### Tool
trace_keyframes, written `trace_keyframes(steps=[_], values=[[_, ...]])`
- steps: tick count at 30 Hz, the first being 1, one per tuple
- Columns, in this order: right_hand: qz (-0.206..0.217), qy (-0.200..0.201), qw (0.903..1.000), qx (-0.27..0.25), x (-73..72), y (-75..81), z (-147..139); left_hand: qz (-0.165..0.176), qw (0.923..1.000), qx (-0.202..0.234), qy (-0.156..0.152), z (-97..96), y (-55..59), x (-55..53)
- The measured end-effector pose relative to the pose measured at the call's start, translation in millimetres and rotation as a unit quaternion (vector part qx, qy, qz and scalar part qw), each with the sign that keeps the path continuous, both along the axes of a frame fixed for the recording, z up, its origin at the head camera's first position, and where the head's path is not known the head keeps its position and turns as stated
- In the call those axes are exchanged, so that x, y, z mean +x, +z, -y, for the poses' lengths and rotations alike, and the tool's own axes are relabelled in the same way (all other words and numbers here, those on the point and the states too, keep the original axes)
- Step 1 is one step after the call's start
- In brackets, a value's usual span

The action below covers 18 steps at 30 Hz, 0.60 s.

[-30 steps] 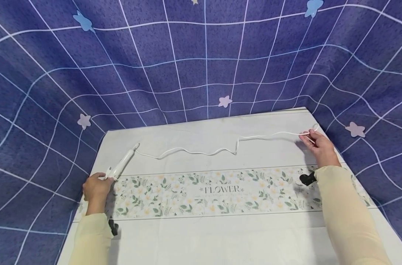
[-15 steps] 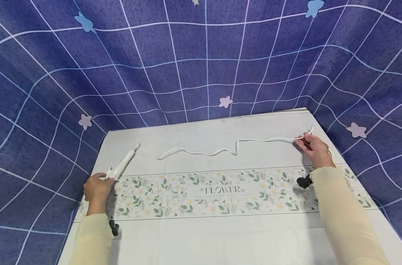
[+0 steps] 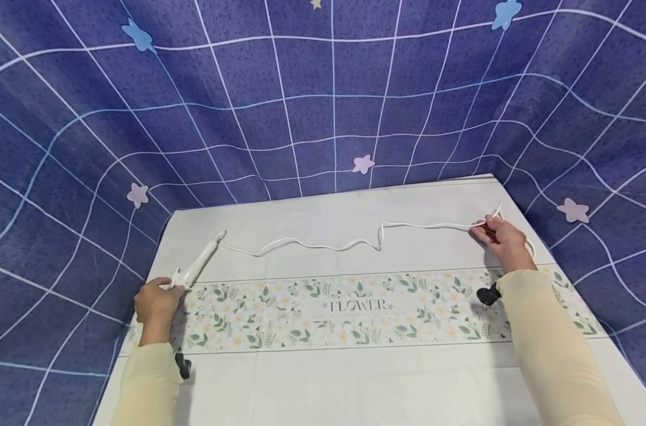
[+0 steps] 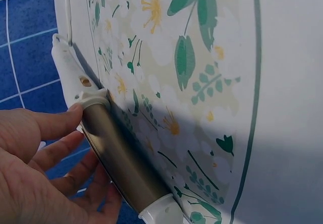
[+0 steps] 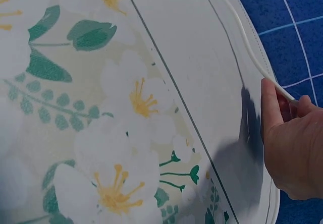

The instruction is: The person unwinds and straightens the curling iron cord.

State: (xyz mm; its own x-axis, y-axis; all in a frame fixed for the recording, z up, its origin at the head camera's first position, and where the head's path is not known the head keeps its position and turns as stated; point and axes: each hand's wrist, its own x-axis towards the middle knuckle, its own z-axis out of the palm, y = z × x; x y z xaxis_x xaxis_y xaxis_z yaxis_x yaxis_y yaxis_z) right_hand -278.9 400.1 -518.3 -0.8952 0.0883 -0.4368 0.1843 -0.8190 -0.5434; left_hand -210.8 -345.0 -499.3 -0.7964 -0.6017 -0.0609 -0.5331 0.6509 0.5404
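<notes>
At the table's left side my left hand (image 3: 157, 302) holds a curling iron with a white handle (image 3: 201, 260). Thumb and fingers close around it where handle meets the bronze barrel (image 4: 126, 156), seen in the left wrist view; in the head view the hand covers the barrel. From the handle's far end a white cord (image 3: 429, 225) runs in waves across the table, with a sharp kink past the middle. Over at the right, my right hand (image 3: 506, 239) pinches this cord (image 5: 247, 42) between thumb and fingers. More cord shows behind the right wrist; its plug is hidden.
The white table cover (image 3: 323, 384) has a flower-printed band (image 3: 280, 319) with the word FLOWER. Blue gridded curtain (image 3: 301, 118) with stars surrounds the back and sides. A black piece (image 3: 488, 294) sits at the right wrist, another (image 3: 183, 365) at the left.
My right hand has moved slightly left and nearer, bringing the cord lower, then stays nearly still. Cord now shows beside the right wrist. The left hand and curling iron have not moved.
</notes>
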Motion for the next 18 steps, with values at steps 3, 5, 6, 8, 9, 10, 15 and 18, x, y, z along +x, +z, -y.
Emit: trace_keyframes(steps=[3,5,6,8,9,10,15,18], values=[[0.001,-0.001,1.0000,0.009,0.9,-0.1,0,-0.001,1.0000,0.000,-0.002,0.1,0.2,0.2],[0.004,-0.007,0.9998,0.020,1.7,1.5,1,-0.001,1.0000,0.001,-0.003,-0.2,0.6,0.3],[0.004,-0.013,0.9996,0.026,2.2,2.4,1,-0.001,1.0000,0.001,-0.004,-0.1,0.6,0.4],[0.012,-0.026,0.9988,0.039,3.6,5.1,2,-0.001,1.0000,0.002,-0.005,0.0,0.8,0.3],[0.016,-0.033,0.9983,0.044,4.3,6.6,2,-0.002,1.0000,0.003,-0.005,0.2,0.6,0.3],[0.021,-0.043,0.9979,0.045,4.8,7.7,2,-0.003,1.0000,0.004,-0.005,0.4,0.5,0.3],[0.055,-0.088,0.9932,0.051,5.6,10.7,-2,-0.003,0.9999,0.010,-0.002,0.7,0.9,0.6],[0.092,-0.133,0.9838,0.077,5.1,11.9,-4,-0.003,0.9999,0.012,0.000,0.2,1.6,0.2]])
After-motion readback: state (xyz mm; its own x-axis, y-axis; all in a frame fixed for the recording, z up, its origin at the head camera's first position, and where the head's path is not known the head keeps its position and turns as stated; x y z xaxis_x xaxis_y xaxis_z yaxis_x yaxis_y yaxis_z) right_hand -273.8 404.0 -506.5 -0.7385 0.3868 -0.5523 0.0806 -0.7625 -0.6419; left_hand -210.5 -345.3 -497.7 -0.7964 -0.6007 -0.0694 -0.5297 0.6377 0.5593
